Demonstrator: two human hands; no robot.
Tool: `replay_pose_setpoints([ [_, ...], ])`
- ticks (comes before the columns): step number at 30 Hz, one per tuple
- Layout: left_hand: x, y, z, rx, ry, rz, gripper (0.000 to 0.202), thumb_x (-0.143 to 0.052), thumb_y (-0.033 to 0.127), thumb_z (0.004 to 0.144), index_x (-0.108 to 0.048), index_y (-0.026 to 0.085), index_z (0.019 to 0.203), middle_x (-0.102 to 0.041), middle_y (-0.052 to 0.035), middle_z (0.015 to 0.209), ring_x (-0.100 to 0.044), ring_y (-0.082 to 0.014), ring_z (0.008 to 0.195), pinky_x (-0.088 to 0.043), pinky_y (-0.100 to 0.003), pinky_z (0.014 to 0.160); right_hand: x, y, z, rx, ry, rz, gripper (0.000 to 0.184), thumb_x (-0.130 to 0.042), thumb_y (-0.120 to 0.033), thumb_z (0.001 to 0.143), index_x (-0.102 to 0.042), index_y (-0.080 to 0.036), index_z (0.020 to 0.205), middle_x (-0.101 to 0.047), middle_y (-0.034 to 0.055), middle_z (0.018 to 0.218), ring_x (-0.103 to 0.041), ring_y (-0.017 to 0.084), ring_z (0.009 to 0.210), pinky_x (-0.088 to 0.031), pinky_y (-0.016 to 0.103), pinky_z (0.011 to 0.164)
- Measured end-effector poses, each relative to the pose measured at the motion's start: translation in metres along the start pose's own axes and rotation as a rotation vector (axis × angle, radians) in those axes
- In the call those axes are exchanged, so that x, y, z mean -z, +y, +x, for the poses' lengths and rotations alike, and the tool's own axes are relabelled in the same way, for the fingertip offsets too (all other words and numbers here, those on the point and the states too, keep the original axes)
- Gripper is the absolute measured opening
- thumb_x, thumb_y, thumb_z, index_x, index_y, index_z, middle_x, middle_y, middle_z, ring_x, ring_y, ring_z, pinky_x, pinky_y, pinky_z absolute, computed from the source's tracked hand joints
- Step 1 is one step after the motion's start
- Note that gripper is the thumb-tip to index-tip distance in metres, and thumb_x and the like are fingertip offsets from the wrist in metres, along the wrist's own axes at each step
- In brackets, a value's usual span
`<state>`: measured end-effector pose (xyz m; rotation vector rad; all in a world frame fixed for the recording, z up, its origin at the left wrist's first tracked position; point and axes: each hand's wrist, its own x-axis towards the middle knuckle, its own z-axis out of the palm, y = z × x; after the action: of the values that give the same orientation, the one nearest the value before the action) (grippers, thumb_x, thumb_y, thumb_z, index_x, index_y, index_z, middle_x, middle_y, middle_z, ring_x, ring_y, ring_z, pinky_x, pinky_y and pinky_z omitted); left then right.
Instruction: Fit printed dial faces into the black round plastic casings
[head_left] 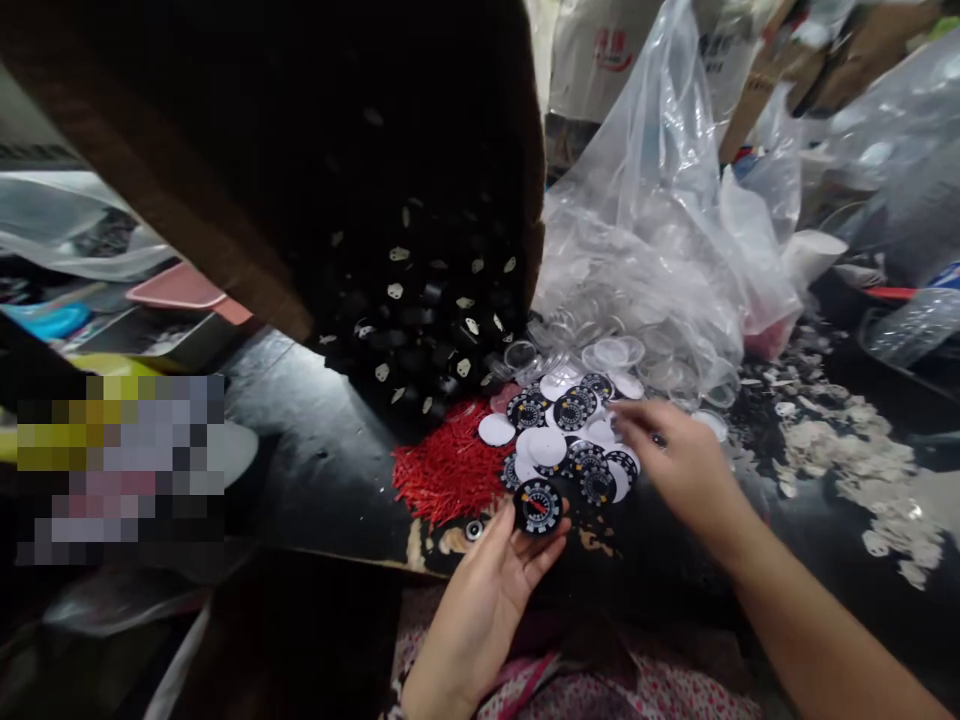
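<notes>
My left hand [499,575], palm up near the table's front edge, holds a small round black dial [538,507] with pale markings and a red pointer between thumb and fingers. My right hand [675,455] is at the right side of a pile of printed paper discs [575,408], its fingertips drawn together. Anything between those fingertips is too small to make out. The discs show black printed faces or plain white backs. Beside them lies a heap of thin red pointers [450,462]. Clear round plastic covers [611,352] spread behind the discs.
A large box [300,330] lies tipped at the left, with many small black parts [427,340] at its mouth. Behind the covers stands a clear plastic bag [652,210]. Pale flat scraps [862,440] cover the table's right side. A pink tray [180,288] is farther left.
</notes>
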<state>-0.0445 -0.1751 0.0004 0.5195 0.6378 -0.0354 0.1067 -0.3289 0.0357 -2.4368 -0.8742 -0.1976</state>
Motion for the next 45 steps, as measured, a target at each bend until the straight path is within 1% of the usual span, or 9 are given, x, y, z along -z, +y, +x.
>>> replay_pose_setpoints([
  [4,-0.003,0.003,0.0,0.011,0.047,-0.051,0.021,-0.058,0.027,0.092,-0.072,0.016,0.103,-0.078,-0.0078,0.102,-0.073,-0.0183,0.09,-0.058,-0.031,0.084,-0.024,-0.048,-0.034,0.197,-0.016,0.217,0.024,-0.048,-0.022,0.097,-0.066,-0.015,0.112,-0.071,0.0118,0.11,-0.066,0.02,0.099,-0.054,0.036,0.088],
  [9,-0.001,0.006,-0.001,-0.101,0.068,0.043,0.025,-0.067,0.039,0.085,-0.074,0.019,0.1,-0.077,-0.006,0.102,-0.072,-0.0165,0.087,-0.059,-0.023,0.075,-0.032,-0.061,-0.048,0.364,-0.048,0.179,0.025,-0.053,-0.021,0.095,-0.063,-0.018,0.118,-0.06,0.0113,0.133,-0.053,0.027,0.123,-0.042,0.049,0.102],
  [14,0.009,-0.004,-0.001,-0.237,0.012,0.377,0.042,-0.071,0.037,0.081,-0.065,0.027,0.121,-0.063,-0.0044,0.134,-0.057,-0.0269,0.125,-0.05,-0.036,0.101,-0.026,-0.061,-0.036,0.065,-0.046,0.374,0.017,-0.048,-0.027,0.098,-0.063,-0.021,0.104,-0.07,0.0054,0.099,-0.06,0.02,0.096,-0.046,0.037,0.085],
  [16,0.011,-0.007,-0.004,-0.303,-0.031,0.558,0.045,-0.067,0.037,0.084,-0.061,0.029,0.129,-0.058,-0.0033,0.141,-0.047,-0.0255,0.134,-0.039,-0.036,0.111,-0.028,-0.064,-0.029,-0.061,-0.108,0.394,0.029,-0.039,-0.035,0.1,-0.061,-0.02,0.089,-0.066,0.0043,0.083,-0.059,0.019,0.081,-0.044,0.032,0.073],
  [21,0.011,-0.005,-0.012,-0.339,-0.132,0.712,0.047,-0.06,0.035,0.089,-0.053,0.031,0.135,-0.048,-0.0001,0.149,-0.034,-0.021,0.142,-0.031,-0.033,0.115,-0.033,-0.072,-0.025,-0.043,-0.084,0.352,0.042,-0.028,-0.036,0.102,-0.05,-0.021,0.07,-0.055,0.0008,0.067,-0.05,0.016,0.065,-0.036,0.031,0.066],
  [27,0.013,-0.003,-0.013,-0.312,-0.145,0.745,0.047,-0.059,0.038,0.089,-0.053,0.029,0.135,-0.05,-0.0013,0.148,-0.038,-0.0225,0.14,-0.032,-0.035,0.115,-0.032,-0.071,-0.028,-0.081,-0.189,0.578,0.038,-0.03,-0.036,0.101,-0.05,-0.021,0.071,-0.053,-0.001,0.067,-0.051,0.014,0.064,-0.038,0.027,0.065],
  [35,0.005,0.001,-0.018,-0.347,-0.14,0.895,0.039,-0.058,0.036,0.09,-0.057,0.027,0.128,-0.059,-0.0029,0.139,-0.048,-0.0206,0.133,-0.034,-0.032,0.112,-0.041,-0.075,-0.031,-0.019,-0.014,0.412,0.039,-0.026,-0.028,0.1,-0.04,-0.023,0.065,-0.048,-0.001,0.06,-0.045,0.015,0.058,-0.033,0.029,0.063],
  [42,0.014,0.009,-0.023,-0.325,-0.081,0.965,0.037,-0.058,0.038,0.088,-0.063,0.025,0.122,-0.068,-0.0076,0.125,-0.062,-0.0276,0.116,-0.047,-0.035,0.099,-0.036,-0.082,-0.029,0.057,-0.222,0.261,0.057,-0.023,-0.059,0.099,-0.054,-0.02,0.072,-0.063,0.0013,0.071,-0.053,0.015,0.064,-0.03,0.031,0.069],
  [45,0.016,0.012,-0.03,-0.345,-0.051,1.038,0.034,-0.058,0.037,0.088,-0.065,0.024,0.119,-0.072,-0.0085,0.118,-0.067,-0.0286,0.107,-0.052,-0.035,0.091,-0.043,-0.089,-0.03,0.093,-0.208,0.249,0.059,-0.018,-0.056,0.101,-0.05,-0.02,0.067,-0.06,0.0004,0.066,-0.05,0.014,0.06,-0.028,0.031,0.068],
])
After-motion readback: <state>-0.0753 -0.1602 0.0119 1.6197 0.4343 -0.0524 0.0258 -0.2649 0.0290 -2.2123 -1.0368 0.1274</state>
